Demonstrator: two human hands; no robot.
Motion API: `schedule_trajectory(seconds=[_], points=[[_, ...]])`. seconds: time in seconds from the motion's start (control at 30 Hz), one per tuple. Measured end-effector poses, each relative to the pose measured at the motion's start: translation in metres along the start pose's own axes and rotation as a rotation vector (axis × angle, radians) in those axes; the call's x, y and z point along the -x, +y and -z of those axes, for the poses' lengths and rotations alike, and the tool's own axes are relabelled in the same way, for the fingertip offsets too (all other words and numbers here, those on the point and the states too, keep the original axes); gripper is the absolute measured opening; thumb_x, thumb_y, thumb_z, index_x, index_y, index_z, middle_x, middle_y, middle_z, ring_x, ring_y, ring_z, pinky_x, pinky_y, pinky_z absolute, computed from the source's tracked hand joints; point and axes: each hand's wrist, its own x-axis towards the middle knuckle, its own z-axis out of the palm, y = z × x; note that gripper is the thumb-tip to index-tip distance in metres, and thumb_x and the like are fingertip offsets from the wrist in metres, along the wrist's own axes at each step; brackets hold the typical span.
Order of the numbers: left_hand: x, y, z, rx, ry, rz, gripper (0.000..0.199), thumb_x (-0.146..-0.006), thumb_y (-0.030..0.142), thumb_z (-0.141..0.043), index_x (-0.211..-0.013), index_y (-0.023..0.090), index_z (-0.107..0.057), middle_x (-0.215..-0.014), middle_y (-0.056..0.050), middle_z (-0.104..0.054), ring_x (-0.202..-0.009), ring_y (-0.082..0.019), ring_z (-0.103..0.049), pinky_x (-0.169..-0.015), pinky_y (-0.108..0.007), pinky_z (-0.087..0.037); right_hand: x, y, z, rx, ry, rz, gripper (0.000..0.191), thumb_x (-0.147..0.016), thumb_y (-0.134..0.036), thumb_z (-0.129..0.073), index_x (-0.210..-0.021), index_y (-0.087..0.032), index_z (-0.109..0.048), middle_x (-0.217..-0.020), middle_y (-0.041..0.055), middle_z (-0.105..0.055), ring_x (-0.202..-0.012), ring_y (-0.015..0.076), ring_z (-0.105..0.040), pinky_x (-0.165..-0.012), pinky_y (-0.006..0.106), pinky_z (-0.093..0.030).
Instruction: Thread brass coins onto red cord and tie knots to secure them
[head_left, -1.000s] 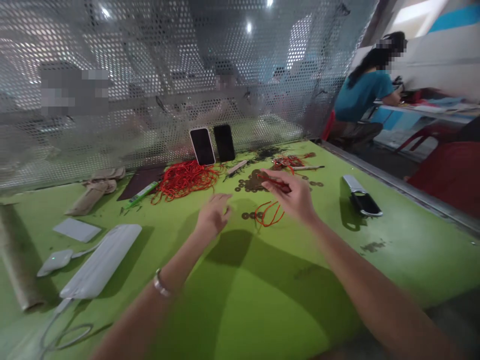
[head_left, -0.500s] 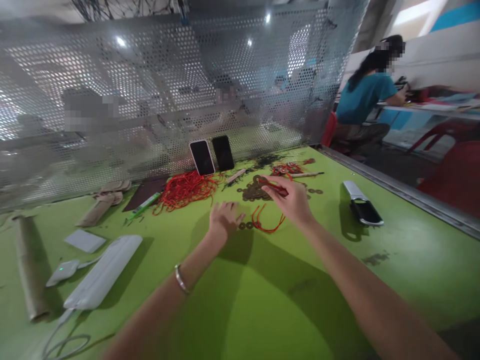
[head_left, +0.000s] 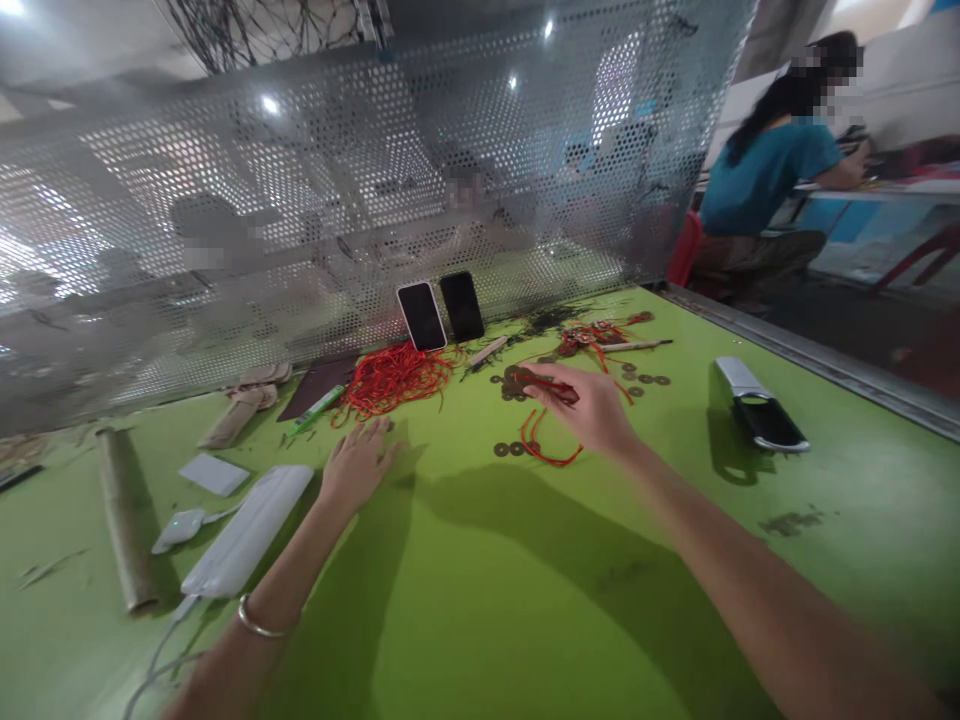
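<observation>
My left hand (head_left: 355, 466) lies palm down on the green table with its fingers stretched out, holding nothing. It is just below the heap of red cord (head_left: 394, 380) and right of a white power bank (head_left: 251, 525). My right hand (head_left: 589, 408) is closed in a pinch on a slim dark red item (head_left: 551, 388), whose exact kind I cannot make out. Its fingertips are at a pile of dark round coins with holes (head_left: 513, 390), which the hand partly hides. Below them, a loop of red cord (head_left: 553, 462) lies by a short row of coins (head_left: 501, 450).
Two phones (head_left: 422, 316) lean on the perforated metal screen (head_left: 337, 200). More coins (head_left: 646, 379) and red cords (head_left: 592, 336) lie right of the pile. A silver-black device (head_left: 761, 410) sits at right, a tube (head_left: 126, 525) at left. A person (head_left: 780, 170) sits beyond.
My left hand has moved left, away from the coins, towards the power bank. My right hand remains closed at the coin pile. The view has turned slightly left.
</observation>
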Motion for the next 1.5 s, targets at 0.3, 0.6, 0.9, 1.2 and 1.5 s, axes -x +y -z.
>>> schedule_trajectory(seconds=[0.3,0.6,0.9,1.2,1.5], points=[[0.003,0.009,0.004,-0.031,0.011,-0.020,0.050,-0.090,0.045,-0.026,-0.132,0.023,-0.041,-0.131,-0.009,-0.049,-0.121,-0.029,-0.040,-0.096,-0.048,-0.035,0.006,0.004,-0.011,-0.003,-0.038,0.030,0.028,-0.082,-0.026,-0.060,-0.107,-0.015,-0.064,-0.093,0.0069,-0.071,-0.068,0.0147,-0.067,-0.062,0.023,-0.055],[0.023,0.013,0.021,0.077,0.080,0.013,0.046,-0.088,0.045,-0.032,-0.127,0.024,-0.045,-0.130,-0.008,-0.050,-0.122,-0.028,-0.040,-0.099,-0.047,-0.033,0.017,-0.005,-0.026,-0.080,-0.189,0.053,0.030,-0.083,-0.026,-0.058,-0.112,-0.017,-0.062,-0.098,0.0072,-0.070,-0.075,0.0151,-0.068,-0.066,0.025,-0.056],[0.094,0.075,0.053,1.049,0.007,-0.201,0.033,-0.087,0.031,-0.047,-0.120,0.024,-0.043,-0.103,-0.005,-0.062,-0.090,-0.015,-0.061,-0.077,-0.029,-0.052,0.041,-0.047,-0.052,-0.157,-0.371,0.104,0.028,-0.085,-0.028,-0.057,-0.111,-0.019,-0.062,-0.094,0.0048,-0.071,-0.074,0.0131,-0.067,-0.067,0.023,-0.053],[0.109,0.084,0.050,0.862,0.286,-0.357,0.033,-0.076,0.014,-0.064,-0.106,0.024,-0.054,-0.086,0.001,-0.066,-0.070,-0.010,-0.059,-0.063,-0.022,-0.050,0.052,-0.062,-0.056,-0.149,-0.418,0.166,0.024,-0.086,-0.028,-0.055,-0.109,-0.022,-0.063,-0.086,0.0026,-0.072,-0.068,0.0112,-0.067,-0.062,0.018,-0.050],[0.108,0.081,0.050,0.846,0.383,-0.439,0.029,-0.076,0.012,-0.064,-0.102,0.021,-0.057,-0.084,-0.002,-0.066,-0.071,-0.012,-0.060,-0.061,-0.023,-0.051,0.055,-0.069,-0.056,-0.136,-0.396,0.211,0.028,-0.087,-0.028,-0.054,-0.114,-0.024,-0.060,-0.079,0.0018,-0.072,-0.061,0.0109,-0.065,-0.055,0.018,-0.048]])
